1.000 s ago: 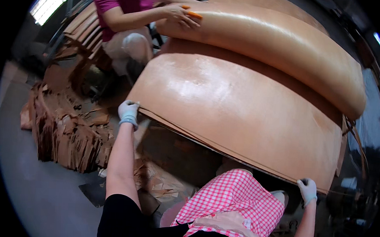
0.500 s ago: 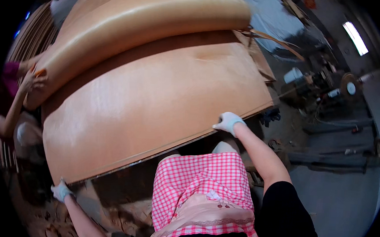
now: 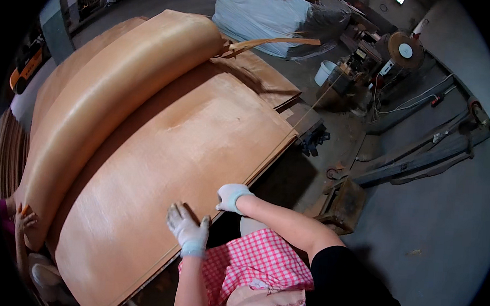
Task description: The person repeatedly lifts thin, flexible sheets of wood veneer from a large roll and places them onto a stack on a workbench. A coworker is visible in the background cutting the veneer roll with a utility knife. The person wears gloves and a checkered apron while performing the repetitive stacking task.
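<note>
A wide, thin wood veneer sheet (image 3: 161,171) lies on a stack in front of me, its far part curled over into a long roll (image 3: 110,90). My left hand (image 3: 188,230), in a white glove, rests open on the sheet near its front edge, fingers spread. Also gloved, my right hand (image 3: 231,198) has its fingers curled at that same edge, closed on the sheet. A co-worker's hand (image 3: 26,219) touches the roll's near end at the left, with something small and orange by the fingers.
A torn veneer strip (image 3: 273,42) sticks out beyond the roll. Behind it stands a plastic-wrapped stack (image 3: 263,15). To the right are a white bucket (image 3: 325,72), a machine with a round disc (image 3: 405,50), a metal frame (image 3: 416,156) and a wooden box (image 3: 345,202) on the floor.
My left hand has left the sheet's left corner and now lies on its surface close to my right hand. My right hand stays at the edge. The view has turned to the right.
</note>
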Demonstrator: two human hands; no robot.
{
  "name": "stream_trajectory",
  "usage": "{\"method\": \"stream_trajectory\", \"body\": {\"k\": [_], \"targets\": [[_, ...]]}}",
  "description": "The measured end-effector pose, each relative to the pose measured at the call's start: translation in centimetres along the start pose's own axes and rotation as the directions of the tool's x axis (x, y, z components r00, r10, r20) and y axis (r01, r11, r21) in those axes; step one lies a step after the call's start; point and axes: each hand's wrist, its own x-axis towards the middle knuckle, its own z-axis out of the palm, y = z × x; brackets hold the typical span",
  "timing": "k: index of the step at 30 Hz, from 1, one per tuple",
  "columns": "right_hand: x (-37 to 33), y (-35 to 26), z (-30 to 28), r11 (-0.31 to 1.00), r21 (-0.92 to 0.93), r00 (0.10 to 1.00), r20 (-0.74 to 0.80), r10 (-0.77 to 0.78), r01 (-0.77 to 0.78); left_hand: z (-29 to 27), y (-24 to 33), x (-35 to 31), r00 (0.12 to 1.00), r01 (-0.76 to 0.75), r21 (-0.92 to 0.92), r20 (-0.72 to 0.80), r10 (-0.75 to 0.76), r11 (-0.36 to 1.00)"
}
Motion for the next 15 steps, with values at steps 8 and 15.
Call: {"method": "stream_trajectory", "body": {"k": [8,15], "targets": [[-0.6,21.2,-8.8,0.998,0.064,0.982,-0.188,0.034,-0.022,0.0,-1.0,-0.2,0.996,0.084,-0.087,-0.01,-0.085,0.993],[1.7,29.2,-11.6,0.948,0.057,0.907,-0.279,0.316,-0.313,0.0,-1.1,-0.3,0.998,0.067,-0.066,-0.002,-0.068,0.996]]}}
